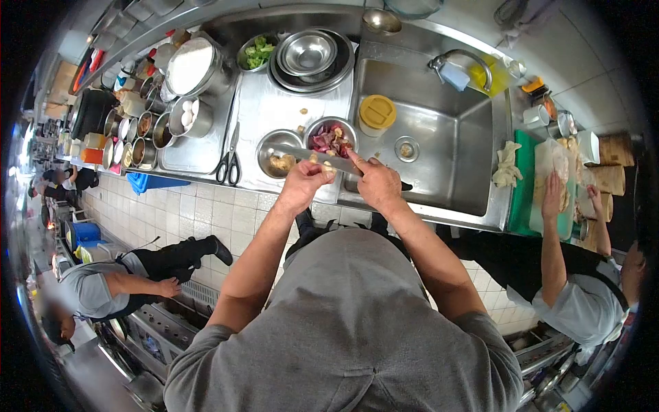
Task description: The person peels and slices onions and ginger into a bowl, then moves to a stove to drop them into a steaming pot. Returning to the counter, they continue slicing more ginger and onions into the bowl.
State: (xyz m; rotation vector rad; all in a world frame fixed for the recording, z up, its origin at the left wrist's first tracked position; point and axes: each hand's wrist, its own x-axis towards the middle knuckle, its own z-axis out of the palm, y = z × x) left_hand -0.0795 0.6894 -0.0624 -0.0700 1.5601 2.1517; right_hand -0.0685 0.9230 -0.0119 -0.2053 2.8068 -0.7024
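Observation:
My right hand (379, 182) is closed around a kitchen knife (295, 150), with a finger along its blade. The blade points left across the two steel bowls, and a dark handle end shows behind the hand. My left hand (309, 185) pinches a small pale garlic clove (328, 167) close to the blade. Under the blade, the left bowl (261, 147) holds a brownish-yellow lump (282, 163). Purple-red onion pieces (329, 141) fill the right bowl (310, 125), with a few pale bits among them.
A yellow-lidded tub (377, 113) stands at the edge of the sink (446, 103). Black scissors (229, 165) lie left of the bowls. Stacked steel bowls (307, 53) and greens (259, 52) sit behind. A co-worker (583, 302) works at right; another person (103, 285) is at left.

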